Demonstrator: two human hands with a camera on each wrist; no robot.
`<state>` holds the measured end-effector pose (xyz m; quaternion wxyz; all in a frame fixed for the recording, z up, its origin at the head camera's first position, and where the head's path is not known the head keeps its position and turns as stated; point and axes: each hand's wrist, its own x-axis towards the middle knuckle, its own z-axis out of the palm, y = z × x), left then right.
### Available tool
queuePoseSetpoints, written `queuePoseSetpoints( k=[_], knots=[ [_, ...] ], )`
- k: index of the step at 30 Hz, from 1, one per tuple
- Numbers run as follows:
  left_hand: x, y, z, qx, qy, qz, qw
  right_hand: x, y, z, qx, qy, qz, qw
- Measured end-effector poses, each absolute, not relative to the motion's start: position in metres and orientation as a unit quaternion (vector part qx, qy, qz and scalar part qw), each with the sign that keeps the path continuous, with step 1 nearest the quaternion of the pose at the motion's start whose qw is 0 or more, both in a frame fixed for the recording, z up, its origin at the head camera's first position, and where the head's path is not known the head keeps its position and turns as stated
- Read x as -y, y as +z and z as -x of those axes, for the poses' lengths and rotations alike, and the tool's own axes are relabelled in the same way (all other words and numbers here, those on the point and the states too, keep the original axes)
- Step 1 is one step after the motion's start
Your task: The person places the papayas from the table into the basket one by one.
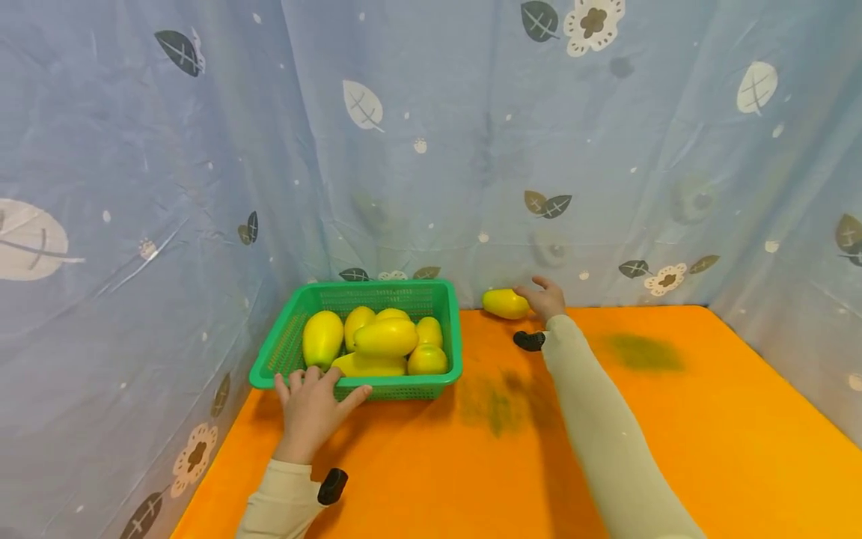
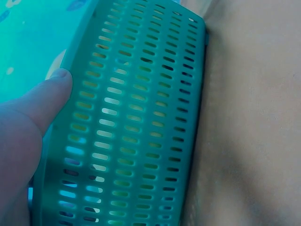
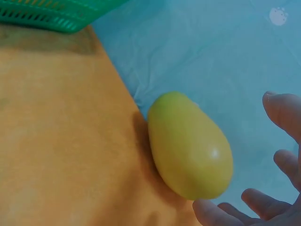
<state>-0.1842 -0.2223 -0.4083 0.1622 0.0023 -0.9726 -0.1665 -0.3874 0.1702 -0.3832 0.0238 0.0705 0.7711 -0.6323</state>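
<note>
My left hand (image 1: 311, 410) holds the near rim of a green plastic basket (image 1: 397, 382), fingers over the edge. In the left wrist view the thumb (image 2: 54, 89) lies against the outer edge of the rim; the other fingers are hidden there. Several smooth yellow fruits, mango-like in shape, lie in the basket, one long fruit (image 1: 387, 337) on top. Another yellow mango-like fruit (image 1: 505, 304), greenish at one end, lies at the table's back edge. Beside its right end my right hand (image 1: 544, 299) is spread, with a fingertip close to the fruit (image 3: 190, 146); contact is unclear.
The orange tabletop (image 1: 431, 464) has dark greenish stains (image 1: 643, 352). Blue curtains (image 1: 458, 150) with leaf and flower prints hang behind and on both sides, close to the table's edges. A black wrist device (image 1: 332, 486) sits at the left sleeve, another (image 1: 528, 341) at the right.
</note>
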Motion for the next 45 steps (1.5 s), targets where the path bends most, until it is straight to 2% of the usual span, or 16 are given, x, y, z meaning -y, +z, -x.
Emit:
queuePoseSetpoints(
  k=[24,45],
  knots=[
    [0.221,-0.409,0.186,0.967,-0.177,-0.002,0.182,-0.164,-0.42,0.421,-0.758,-0.645,-0.092,0.031],
    [0.223,-0.41,0.186,0.966,-0.186,0.001,0.181,-0.173,-0.43,0.401,-0.773,-0.629,-0.085,0.005]
  ],
)
